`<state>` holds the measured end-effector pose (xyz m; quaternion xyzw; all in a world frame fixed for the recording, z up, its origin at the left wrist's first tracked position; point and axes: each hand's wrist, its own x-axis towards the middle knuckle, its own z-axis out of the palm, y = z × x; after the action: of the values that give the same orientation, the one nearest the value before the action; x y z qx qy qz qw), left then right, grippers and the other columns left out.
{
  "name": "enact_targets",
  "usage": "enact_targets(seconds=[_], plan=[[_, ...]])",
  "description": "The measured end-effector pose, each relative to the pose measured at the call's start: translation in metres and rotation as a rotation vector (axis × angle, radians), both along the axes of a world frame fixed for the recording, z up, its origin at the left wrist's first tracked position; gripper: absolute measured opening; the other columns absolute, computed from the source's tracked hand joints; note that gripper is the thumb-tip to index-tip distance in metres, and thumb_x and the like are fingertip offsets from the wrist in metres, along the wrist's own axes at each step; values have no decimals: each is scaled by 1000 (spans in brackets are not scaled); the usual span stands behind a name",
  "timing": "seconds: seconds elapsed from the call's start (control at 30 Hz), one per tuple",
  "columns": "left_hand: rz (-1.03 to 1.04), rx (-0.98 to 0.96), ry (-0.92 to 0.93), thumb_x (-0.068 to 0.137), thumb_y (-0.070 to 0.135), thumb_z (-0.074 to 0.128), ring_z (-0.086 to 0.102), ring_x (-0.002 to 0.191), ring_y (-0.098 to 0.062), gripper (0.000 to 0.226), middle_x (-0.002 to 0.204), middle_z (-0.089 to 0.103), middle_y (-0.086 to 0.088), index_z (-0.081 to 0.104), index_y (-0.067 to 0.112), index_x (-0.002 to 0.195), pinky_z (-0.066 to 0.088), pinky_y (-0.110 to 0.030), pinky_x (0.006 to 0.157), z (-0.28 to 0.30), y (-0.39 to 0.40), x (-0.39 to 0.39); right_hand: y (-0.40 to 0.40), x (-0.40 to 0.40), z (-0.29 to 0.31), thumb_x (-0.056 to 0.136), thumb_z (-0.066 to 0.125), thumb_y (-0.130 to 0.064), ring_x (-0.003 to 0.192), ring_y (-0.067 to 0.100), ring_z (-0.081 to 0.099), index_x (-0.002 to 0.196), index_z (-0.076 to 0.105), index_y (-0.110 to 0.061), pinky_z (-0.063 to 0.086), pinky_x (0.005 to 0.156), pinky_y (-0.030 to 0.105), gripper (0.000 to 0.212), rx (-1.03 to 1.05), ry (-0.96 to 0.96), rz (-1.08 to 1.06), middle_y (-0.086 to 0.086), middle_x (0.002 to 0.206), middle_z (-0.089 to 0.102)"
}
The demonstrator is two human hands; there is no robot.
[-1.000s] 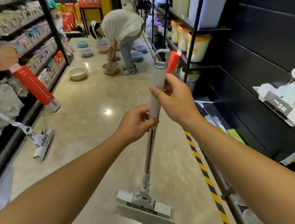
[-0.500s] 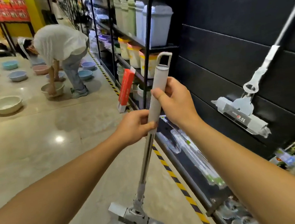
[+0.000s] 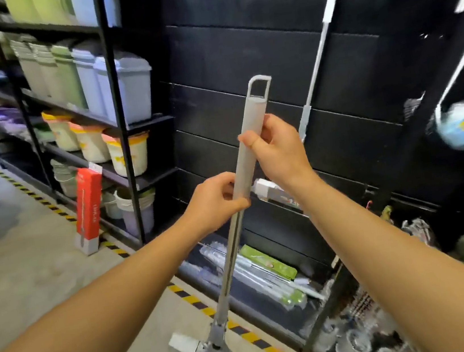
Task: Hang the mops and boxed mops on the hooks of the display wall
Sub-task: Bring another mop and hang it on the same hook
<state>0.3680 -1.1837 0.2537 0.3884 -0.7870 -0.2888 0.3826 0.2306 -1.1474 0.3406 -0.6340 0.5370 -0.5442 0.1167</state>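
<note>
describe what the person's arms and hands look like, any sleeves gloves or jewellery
Both forearms are bare as far as the frame shows: no sleeves in view. The left hand and right hand wear no gloves, and no rings, watch or wristbands show. Fingernails look short and unpainted.

A grey flat mop with a pale sleeved handle (image 3: 247,155) tilts slightly, hanging loop uppermost, its head near the floor. A red boxed mop (image 3: 89,207) stands upright against the shelving's lower edge. 1 white-handled mop (image 3: 317,56) hangs on the black display wall (image 3: 235,41).

Left grip (image 3: 216,200) and right grip (image 3: 276,151) curled.
</note>
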Motion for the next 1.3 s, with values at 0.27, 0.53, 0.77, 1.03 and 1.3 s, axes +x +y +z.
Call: enact_targets(seconds=[0.27,0.53,0.77,1.03,1.3], plan=[[-79,-99,-81,81,22,73,66,82,-10,25,91,70,7,63,29,103,47,-16,69,17,-90,-40,-78,-35,57,92,67,-27,92,17,69,91,61,-30,60,82,44,7,-59,-3,-140,-6,95,70],[-165,-71,101,92,21,64,65,84,-6,16,91,67,10,58,28,105,45,-9,69,18,-167,-88,-157,-70,113,95,64,-31,92,17,69,91,62,-27,60,86,45,6,-138,5,-237,-1,98,70],[-260,-148,180,95,23,58,54,67,0,17,79,61,8,52,37,88,43,-8,63,63,-227,-140,-198,-103,127,90,70,-23,89,-1,66,149,29,-28,54,74,12,72,-269,98,-372,-30,108,52],[-381,-213,209,94,25,63,55,62,-7,7,73,62,5,58,21,90,45,-22,59,123,-307,-181,-261,-131,130,88,71,-18,101,18,68,151,23,-42,62,82,39,83,-314,241,-529,-8,138,54],[-532,-213,232,96,32,61,68,78,-15,6,84,68,3,60,26,98,61,-41,73,183,-371,-215,-316,-159,183,85,72,-20,93,19,67,149,29,-39,61,79,42,80,-413,257,-679,-10,123,57]])
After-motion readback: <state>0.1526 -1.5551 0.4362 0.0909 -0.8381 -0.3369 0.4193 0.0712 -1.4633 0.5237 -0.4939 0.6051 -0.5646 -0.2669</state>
